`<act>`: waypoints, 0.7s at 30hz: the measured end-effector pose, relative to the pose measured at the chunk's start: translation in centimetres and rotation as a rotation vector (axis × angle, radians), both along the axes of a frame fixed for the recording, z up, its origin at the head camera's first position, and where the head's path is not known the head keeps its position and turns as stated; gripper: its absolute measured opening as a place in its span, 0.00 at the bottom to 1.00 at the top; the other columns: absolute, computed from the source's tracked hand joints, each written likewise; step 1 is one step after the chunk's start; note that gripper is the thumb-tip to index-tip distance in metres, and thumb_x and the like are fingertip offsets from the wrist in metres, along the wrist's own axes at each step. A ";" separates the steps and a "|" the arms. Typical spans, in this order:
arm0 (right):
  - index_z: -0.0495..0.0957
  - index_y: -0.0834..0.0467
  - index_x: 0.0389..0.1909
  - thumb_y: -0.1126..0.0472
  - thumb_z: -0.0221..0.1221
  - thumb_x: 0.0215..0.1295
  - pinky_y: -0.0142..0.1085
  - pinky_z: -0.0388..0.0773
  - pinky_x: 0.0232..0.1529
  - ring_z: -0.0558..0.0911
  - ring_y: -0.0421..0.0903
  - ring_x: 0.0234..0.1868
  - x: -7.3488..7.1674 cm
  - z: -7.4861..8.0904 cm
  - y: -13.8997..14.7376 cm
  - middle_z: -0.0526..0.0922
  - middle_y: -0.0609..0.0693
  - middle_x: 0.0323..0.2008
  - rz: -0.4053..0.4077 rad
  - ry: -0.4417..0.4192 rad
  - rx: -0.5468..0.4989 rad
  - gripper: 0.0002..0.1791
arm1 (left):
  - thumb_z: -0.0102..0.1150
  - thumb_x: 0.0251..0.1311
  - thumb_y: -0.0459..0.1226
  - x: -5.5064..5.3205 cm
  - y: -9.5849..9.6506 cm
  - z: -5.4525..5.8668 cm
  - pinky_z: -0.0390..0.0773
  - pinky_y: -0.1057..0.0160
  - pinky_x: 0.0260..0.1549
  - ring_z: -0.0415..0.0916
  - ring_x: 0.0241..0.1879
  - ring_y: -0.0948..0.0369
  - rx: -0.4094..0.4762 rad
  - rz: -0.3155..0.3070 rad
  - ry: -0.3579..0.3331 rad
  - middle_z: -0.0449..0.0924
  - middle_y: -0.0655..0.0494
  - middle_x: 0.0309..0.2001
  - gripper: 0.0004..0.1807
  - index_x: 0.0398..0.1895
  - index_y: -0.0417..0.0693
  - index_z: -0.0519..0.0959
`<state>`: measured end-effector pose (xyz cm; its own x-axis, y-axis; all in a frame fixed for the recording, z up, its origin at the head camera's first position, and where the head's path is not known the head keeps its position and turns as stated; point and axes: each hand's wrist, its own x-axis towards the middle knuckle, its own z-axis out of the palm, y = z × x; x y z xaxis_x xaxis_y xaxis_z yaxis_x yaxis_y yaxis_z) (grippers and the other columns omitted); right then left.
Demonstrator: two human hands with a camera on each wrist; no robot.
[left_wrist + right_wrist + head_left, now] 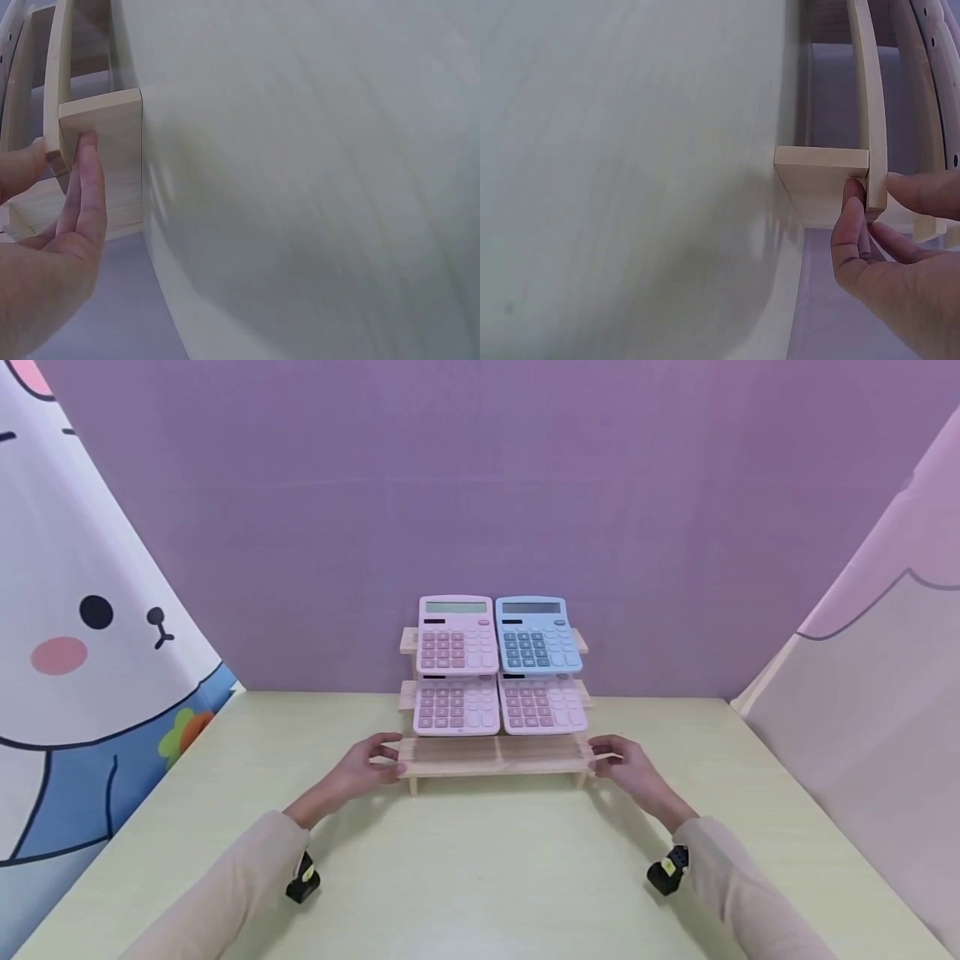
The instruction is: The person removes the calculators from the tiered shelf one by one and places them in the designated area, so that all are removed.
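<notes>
A three-tier wooden display rack point(497, 758) stands on the table in the head view, its lowest shelf bare. My left hand point(363, 768) pinches the left end of that shelf; in the left wrist view the thumb point(22, 169) is on its upper face and the fingers point(91, 184) reach beneath. At the right end my right hand point(632, 770) grips the same board, thumb point(922, 193) above and fingers point(847, 236) under. A pink calculator point(480, 653) and a blue calculator point(558, 647) lean on the top tier, with two pink calculators on the middle tier.
The pale tabletop point(480, 868) extends around the rack. Behind it rises a purple backdrop point(480, 485). A cartoon-printed cloth point(60, 568) hangs on the left, and another printed cloth point(885, 710) on the right.
</notes>
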<state>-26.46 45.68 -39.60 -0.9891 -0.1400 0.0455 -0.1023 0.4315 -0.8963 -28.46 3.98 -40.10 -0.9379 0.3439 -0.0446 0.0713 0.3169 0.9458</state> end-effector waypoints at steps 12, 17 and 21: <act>0.65 0.74 0.55 0.73 0.53 0.54 0.26 0.77 0.41 0.76 0.51 0.45 -0.3 -0.2 0.2 0.71 0.70 0.51 0.012 0.007 -0.035 0.25 | 0.57 0.57 0.30 0.4 0.1 0.2 0.82 0.59 0.45 0.77 0.43 0.57 -0.001 0.009 0.009 0.66 0.33 0.52 0.35 0.66 0.32 0.53; 0.65 0.74 0.55 0.73 0.53 0.54 0.26 0.77 0.40 0.76 0.49 0.44 -0.4 -0.2 0.2 0.71 0.70 0.50 0.016 0.005 -0.043 0.24 | 0.57 0.56 0.30 0.4 0.1 0.1 0.82 0.59 0.45 0.76 0.42 0.57 0.002 0.010 0.007 0.66 0.33 0.52 0.35 0.66 0.33 0.54; 0.65 0.74 0.55 0.73 0.53 0.54 0.26 0.76 0.40 0.76 0.49 0.43 -0.4 -0.2 0.3 0.71 0.70 0.50 0.013 -0.008 -0.043 0.24 | 0.58 0.56 0.30 0.2 0.1 -0.2 0.82 0.61 0.44 0.76 0.42 0.58 0.006 0.009 0.003 0.66 0.34 0.52 0.35 0.66 0.34 0.54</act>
<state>-26.84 45.96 -39.78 -0.9876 -0.1508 0.0434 -0.0999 0.3911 -0.9149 -28.27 4.12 -40.25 -0.9410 0.3360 -0.0395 0.0714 0.3114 0.9476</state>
